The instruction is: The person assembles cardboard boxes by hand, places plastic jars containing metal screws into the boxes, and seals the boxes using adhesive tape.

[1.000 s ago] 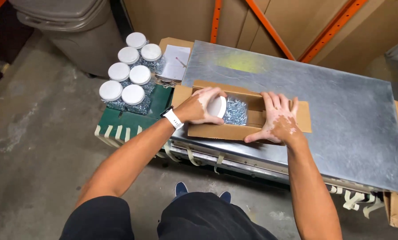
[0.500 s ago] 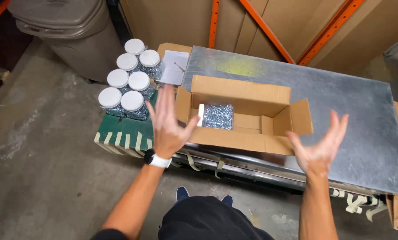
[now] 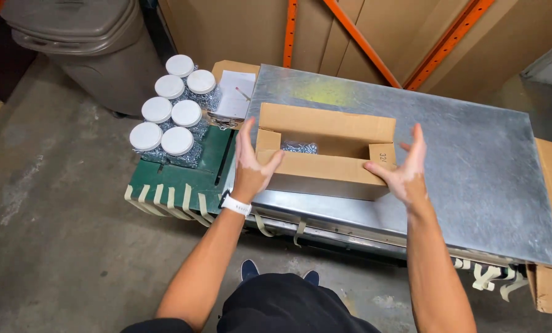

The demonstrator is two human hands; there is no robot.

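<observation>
Two open hands, left hand (image 3: pixel 251 165) and right hand (image 3: pixel 405 169), are held empty with fingers spread at either short end of the open brown cardboard box (image 3: pixel 325 161), lying crosswise on the grey metal bench (image 3: pixel 473 160).

An open cardboard box (image 3: pixel 325 161) is seen on a grey metal sheet (image 3: pixel 473 160). The left hand (image 3: pixel 251 165) is held open against the box's left end, its thumb laid on the near wall, a white watch (image 3: pixel 235 205) worn at the wrist. The right hand (image 3: pixel 406 169) is held open at the box's right end, touching the flap there. Shiny metal pieces (image 3: pixel 299 147) are seen inside the box. Left of the box, six white-lidded jars (image 3: pixel 172 115) are grouped on a green surface (image 3: pixel 183 179). A grey bin (image 3: pixel 78 49) stands beyond the jars.
</observation>
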